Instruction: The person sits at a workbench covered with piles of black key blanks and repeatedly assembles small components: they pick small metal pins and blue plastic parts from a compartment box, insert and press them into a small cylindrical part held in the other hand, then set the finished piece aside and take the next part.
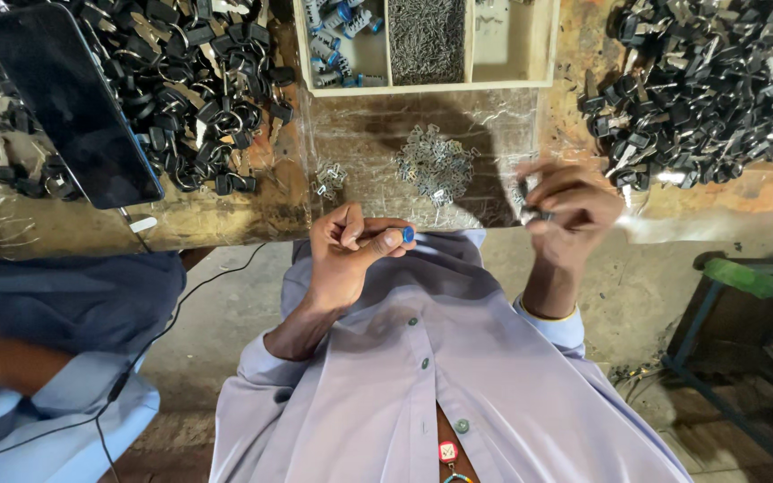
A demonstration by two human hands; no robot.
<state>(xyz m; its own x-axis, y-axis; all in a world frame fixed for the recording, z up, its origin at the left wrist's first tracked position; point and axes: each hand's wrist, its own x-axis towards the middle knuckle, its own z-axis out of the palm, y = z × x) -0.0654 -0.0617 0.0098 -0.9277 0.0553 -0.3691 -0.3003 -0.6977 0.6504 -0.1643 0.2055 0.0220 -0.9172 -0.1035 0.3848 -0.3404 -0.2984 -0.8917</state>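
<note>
A: Left hand [346,250] status?
B: Clenched around a small blue-tipped cylinder [402,235], at the table's [225,224] near edge.
A: Right hand [570,210]?
B: Pinching a small metal part [530,213]; blurred. Keep the cylinder steady, align before inserting.

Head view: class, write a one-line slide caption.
Left hand holds a blue-tipped piece; right hand pinches a small metal part.

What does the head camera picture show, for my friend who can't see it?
A person's left hand holds a small blue-tipped tool while the blurred right hand pinches a small metal piece at a workbench. Piles of black keys and a wooden tray lie beyond.
</note>
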